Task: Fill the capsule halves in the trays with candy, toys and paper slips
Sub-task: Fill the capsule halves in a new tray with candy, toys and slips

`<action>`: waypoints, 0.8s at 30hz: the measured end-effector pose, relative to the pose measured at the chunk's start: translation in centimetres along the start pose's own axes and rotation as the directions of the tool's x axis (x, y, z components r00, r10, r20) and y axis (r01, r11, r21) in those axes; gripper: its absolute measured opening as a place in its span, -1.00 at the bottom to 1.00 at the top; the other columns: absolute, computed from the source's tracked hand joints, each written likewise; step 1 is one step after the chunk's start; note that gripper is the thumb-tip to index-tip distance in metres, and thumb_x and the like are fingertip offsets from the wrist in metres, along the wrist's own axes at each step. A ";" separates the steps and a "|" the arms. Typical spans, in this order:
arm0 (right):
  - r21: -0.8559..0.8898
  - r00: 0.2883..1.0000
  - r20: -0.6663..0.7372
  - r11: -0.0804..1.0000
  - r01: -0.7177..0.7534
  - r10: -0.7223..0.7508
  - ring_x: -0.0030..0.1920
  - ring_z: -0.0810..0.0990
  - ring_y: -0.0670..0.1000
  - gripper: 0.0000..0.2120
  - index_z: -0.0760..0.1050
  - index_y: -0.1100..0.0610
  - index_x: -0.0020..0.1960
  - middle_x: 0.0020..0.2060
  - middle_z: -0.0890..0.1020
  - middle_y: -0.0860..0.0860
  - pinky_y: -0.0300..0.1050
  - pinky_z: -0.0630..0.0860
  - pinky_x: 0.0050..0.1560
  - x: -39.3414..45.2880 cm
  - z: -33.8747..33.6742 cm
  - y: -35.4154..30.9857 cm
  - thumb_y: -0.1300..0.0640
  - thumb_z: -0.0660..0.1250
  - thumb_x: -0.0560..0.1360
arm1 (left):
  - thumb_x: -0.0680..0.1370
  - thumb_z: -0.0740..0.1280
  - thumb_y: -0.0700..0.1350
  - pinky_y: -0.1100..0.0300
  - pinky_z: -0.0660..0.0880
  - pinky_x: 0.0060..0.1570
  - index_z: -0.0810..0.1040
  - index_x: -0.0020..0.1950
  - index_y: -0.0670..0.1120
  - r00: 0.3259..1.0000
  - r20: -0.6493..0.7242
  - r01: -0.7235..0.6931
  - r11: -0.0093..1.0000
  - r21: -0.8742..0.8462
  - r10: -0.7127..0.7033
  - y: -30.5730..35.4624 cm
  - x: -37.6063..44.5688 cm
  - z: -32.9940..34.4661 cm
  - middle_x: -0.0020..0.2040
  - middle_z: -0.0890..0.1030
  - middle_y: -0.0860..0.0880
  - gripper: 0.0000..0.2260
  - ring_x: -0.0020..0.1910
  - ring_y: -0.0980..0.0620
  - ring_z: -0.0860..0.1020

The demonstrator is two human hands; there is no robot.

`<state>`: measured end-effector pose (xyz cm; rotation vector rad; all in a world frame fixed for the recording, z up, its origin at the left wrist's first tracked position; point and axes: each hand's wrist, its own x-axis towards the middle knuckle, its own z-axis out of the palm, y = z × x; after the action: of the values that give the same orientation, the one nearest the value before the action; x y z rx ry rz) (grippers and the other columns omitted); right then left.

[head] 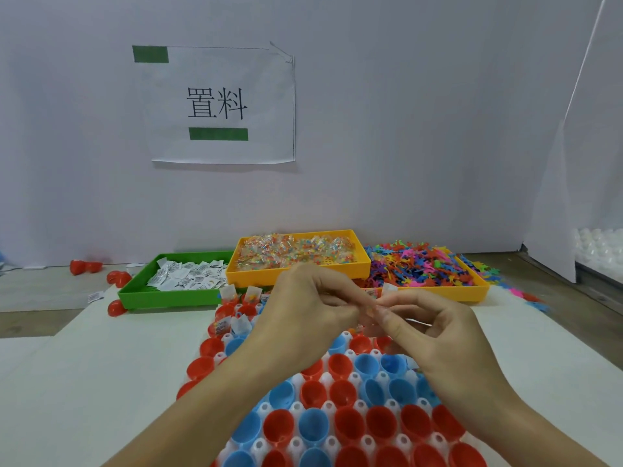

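A small clear candy packet (369,310) is pinched between the curled fingers of the left hand (303,308) and right hand (435,326), above the tray (296,407) of red and blue capsule halves (347,424), mostly empty.

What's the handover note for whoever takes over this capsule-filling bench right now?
Left hand and right hand: both pinch a small clear candy packet above the white capsule tray.
Supplies: green tray of paper slips, yellow tray of candy packets, heap of coloured plastic toys behind.
Done: a few far-row red and blue capsule halves hold slips or packets.
Left: most near rows look empty.
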<state>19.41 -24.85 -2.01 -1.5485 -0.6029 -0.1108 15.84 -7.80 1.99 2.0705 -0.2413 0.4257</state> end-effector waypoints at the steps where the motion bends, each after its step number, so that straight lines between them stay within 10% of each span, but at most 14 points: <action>1: 0.007 1.000 -0.001 1.000 0.004 -0.004 -0.15 0.73 -0.02 -0.89 0.68 -0.08 -0.12 -0.20 0.74 0.00 -0.28 0.62 -0.16 0.0 0.0 -0.1 0.04 0.42 0.37 | 0.46 0.43 -0.31 0.24 0.60 -0.24 0.76 -0.15 0.02 1.000 0.002 0.012 1.000 -0.020 -0.012 0.0 0.0 0.0 -0.30 0.70 0.08 -0.77 -0.31 0.08 0.66; 6: -0.017 0.999 -0.031 0.999 0.038 -0.039 -0.23 0.73 -0.01 -0.86 0.70 -0.10 -0.12 -0.25 0.74 0.00 -0.30 0.61 -0.21 0.2 -0.2 -0.5 0.05 0.44 0.34 | 0.49 0.48 -0.09 0.02 0.65 0.01 0.73 -0.08 -0.01 0.991 0.094 0.112 0.977 -0.181 -0.097 0.0 0.1 0.1 -0.22 0.73 -0.01 -0.95 -0.17 0.02 0.71; 24: -0.100 0.999 -0.024 0.994 -0.035 0.032 -0.19 0.73 -0.08 -0.83 0.70 0.06 -0.10 -0.23 0.74 -0.07 -0.36 0.59 -0.17 0.7 -0.9 0.2 0.28 0.50 0.38 | 0.39 0.57 -0.11 0.15 0.65 -0.11 0.68 -0.13 0.05 0.992 0.108 0.073 0.997 -0.006 -0.072 -1.1 0.2 0.2 -0.16 0.70 0.10 -0.87 -0.18 0.10 0.68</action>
<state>20.30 -25.50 -1.78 -1.6520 -0.5609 -0.1341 16.43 -7.37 1.12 2.0876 -0.2310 0.2684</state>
